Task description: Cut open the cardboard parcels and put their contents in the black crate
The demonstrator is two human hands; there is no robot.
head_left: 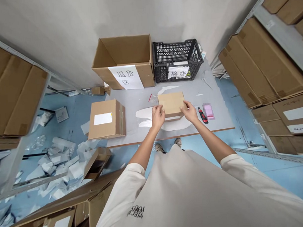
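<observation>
A small closed cardboard box (171,102) sits on the grey table in front of me, its plain top facing up and a white strip showing low on its front. My left hand (158,116) has its fingers curled at the box's front left corner. At the front right corner, my right hand (190,111) grips the edge with thumb and bent fingers. White backing paper (178,124) lies beneath and around the box. Just right of my right hand are a red and black box cutter (203,115) and a pink packet (208,111), partly blurred.
Behind stand a large open carton (97,75) with a paper sign and a black plastic crate (162,73). A labelled carton (102,128) sits at the table's left. Shelves with cartons (261,63) flank both sides; paper scraps (58,156) litter the floor.
</observation>
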